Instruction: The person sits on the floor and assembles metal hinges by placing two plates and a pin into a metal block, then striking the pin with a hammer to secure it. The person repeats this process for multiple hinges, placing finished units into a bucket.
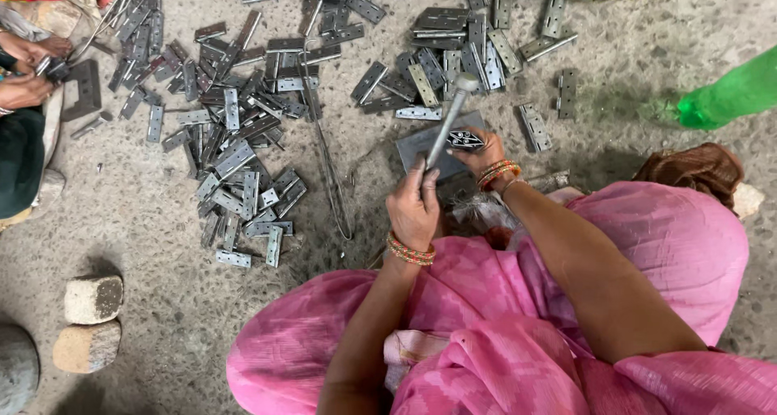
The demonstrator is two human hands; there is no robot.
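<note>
Pink cloth (518, 326) covers the lap nearest the camera, and beyond it the left hand (414, 209) is closed around a hammer (447, 120) whose handle slants up and away to the right, head raised over the grey plate (417, 144). Just right of the handle, the right hand (477, 152) pinches a hinge (464, 140) flat on that plate, on the floor (162, 302).

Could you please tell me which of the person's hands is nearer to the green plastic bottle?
Right. The right hand rests on the metal plate, closer to the green bottle; the left hand, gripping the hammer, sits farther away.
</note>
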